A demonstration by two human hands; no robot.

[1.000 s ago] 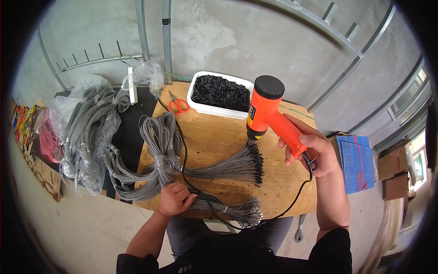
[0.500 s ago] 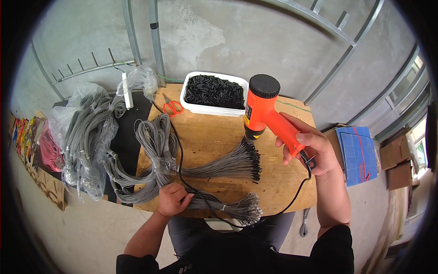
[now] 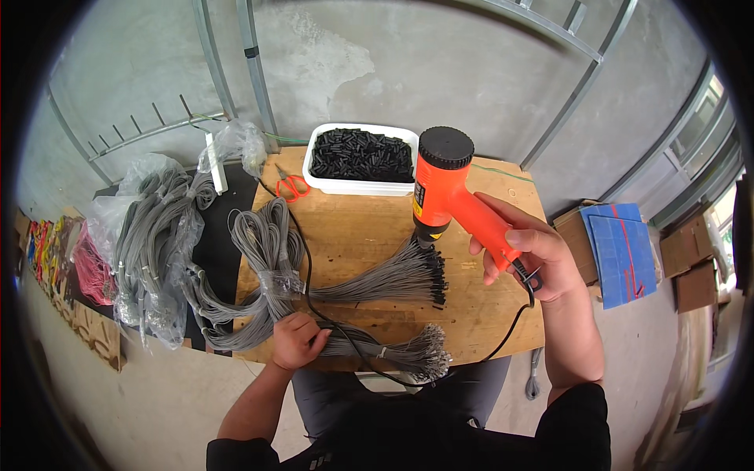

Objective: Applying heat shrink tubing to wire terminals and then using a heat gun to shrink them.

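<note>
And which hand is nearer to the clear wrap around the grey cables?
Left. The left hand is just on the near side of the clear wrap; the right hand is well off to its right, holding the heat gun.

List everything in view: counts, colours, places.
wooden table: one, brown, centre
heat gun: one, orange and black, over table
cord: one, black, across table
cable bundles: several, grey, table and left
tub: one, white, table's back
short tubes: many, black, in tub
scissors: one, orange-handled, left of tub
plastic bags: several, clear, left
pink strands: many, pink, far left
blue sheets: count unclear, blue, right
boxes: several, brown, right
metal bars: several, grey, back
left hand: one, bare, on cable bundles
right hand: one, bare, gripping heat gun
</note>
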